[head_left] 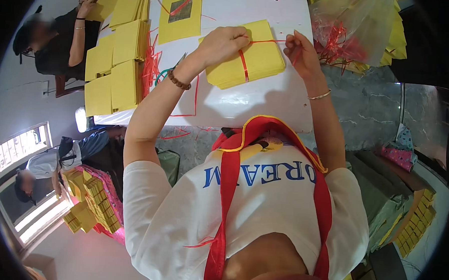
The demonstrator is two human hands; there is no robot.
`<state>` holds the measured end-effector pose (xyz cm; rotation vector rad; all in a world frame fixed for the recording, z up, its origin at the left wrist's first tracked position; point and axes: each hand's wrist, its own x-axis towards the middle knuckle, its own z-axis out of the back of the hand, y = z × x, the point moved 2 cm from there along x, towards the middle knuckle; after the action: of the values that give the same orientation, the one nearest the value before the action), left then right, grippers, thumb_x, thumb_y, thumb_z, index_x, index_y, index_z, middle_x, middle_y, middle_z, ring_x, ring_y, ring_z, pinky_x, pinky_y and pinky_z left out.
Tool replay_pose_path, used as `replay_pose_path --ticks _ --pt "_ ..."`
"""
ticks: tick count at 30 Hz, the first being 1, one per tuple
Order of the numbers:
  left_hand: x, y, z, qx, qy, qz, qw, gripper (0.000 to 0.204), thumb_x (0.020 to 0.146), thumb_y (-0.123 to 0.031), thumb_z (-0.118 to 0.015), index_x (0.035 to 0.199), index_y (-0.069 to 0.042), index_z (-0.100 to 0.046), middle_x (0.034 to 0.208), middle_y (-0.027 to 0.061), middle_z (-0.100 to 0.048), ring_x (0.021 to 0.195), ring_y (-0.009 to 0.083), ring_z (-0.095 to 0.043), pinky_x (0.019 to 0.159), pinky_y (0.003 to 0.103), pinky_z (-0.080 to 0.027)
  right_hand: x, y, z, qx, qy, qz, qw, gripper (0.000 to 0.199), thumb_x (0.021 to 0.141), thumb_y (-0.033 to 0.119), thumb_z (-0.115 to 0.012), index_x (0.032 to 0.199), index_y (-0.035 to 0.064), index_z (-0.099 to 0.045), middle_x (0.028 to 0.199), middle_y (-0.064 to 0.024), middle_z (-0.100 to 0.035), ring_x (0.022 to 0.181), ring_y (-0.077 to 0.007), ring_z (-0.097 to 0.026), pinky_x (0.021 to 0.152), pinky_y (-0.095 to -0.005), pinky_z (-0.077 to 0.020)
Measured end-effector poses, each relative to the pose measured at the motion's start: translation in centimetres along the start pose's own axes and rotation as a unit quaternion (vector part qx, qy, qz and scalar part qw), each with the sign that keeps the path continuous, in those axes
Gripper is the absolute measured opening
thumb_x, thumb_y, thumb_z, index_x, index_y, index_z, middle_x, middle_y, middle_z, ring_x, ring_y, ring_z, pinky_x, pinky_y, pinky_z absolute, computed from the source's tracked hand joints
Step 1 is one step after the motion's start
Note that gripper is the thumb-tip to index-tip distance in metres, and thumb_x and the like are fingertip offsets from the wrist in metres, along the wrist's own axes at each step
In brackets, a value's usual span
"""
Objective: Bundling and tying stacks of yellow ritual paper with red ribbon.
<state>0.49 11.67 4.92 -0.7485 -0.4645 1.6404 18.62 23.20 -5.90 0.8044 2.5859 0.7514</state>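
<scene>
A stack of yellow paper sheets (252, 71) lies on the white table in front of me, slightly turned. Red ribbon (245, 66) runs across the stack and over its near edge. My left hand (224, 44) rests over the stack's far left part, fingers pinched on the ribbon. From there a strand stretches taut to the right, where my right hand (304, 56) grips it just past the stack's right edge. Beside my left forearm lie scissors with teal handles (162, 76), partly hidden by the arm.
More yellow stacks (125, 50) stand at the table's left, beside a heap of red ribbon (152, 62). A yellow sheet with a dark square (180, 13) lies farther back. A clear plastic bag (360, 26) is at the right. One person (58, 42) handles yellow paper at far left; another (68, 155) stands below.
</scene>
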Motion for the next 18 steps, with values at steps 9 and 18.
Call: replay_pose_path --ticks 9,18 --pt "-0.6 0.8 -0.8 0.000 -0.027 -0.005 1.000 0.030 0.083 -0.030 -0.041 0.089 -0.005 -0.057 0.079 0.0152 -0.059 0.074 0.0305 -0.055 0.066 0.037 -0.042 -2.4 0.5 -2.7 -0.045 -0.089 -0.055 0.994 0.027 0.089 0.033 -0.044 0.073 0.0131 -0.053 0.088 -0.0015 -0.060 0.076 -0.0115 -0.054 0.065 -0.0245 -0.0425" --pt "-0.2 1.5 -1.1 -0.044 -0.024 0.001 0.999 0.031 0.083 -0.030 -0.041 0.086 -0.004 -0.058 0.076 0.0138 -0.058 0.071 0.0281 -0.055 0.064 0.036 -0.042 -2.2 2.5 -1.7 -0.414 0.022 -0.094 0.905 0.032 0.090 0.037 -0.038 0.090 0.0090 -0.054 0.091 -0.0007 -0.057 0.078 -0.0084 -0.050 0.067 -0.0224 -0.0386"
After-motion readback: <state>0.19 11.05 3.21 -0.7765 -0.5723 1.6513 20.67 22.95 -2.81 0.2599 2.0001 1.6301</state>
